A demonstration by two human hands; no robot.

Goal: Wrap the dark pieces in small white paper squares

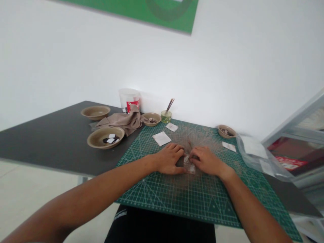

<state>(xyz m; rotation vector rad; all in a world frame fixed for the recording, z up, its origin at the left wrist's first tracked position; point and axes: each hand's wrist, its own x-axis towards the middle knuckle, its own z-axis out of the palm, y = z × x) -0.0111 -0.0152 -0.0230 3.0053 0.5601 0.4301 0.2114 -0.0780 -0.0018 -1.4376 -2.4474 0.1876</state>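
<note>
A small pale square sheet (189, 168), smeared with brown powder, lies flat on the green cutting mat (162, 192) between my hands. My left hand (170, 159) rests on the mat at its left side, thumb and fingers spread apart, with the thumb tip at the lower edge of the sheet. Over the right part of the sheet, my right hand (207, 161) has its fingers bent and pinched together; whatever they hold is too small to make out. Brown powder (187, 143) is scattered on the mat around and beyond both hands.
White squares (162, 138) lie on the mat. A bowl (105, 138) with black and white pieces, another bowl (95, 112), a cloth (124, 121) and a bucket (129, 98) stand left. Behind are a small bowl (152, 119) and a stick holder (166, 116); right, a bowl (226, 131) and plastic bag (253, 158).
</note>
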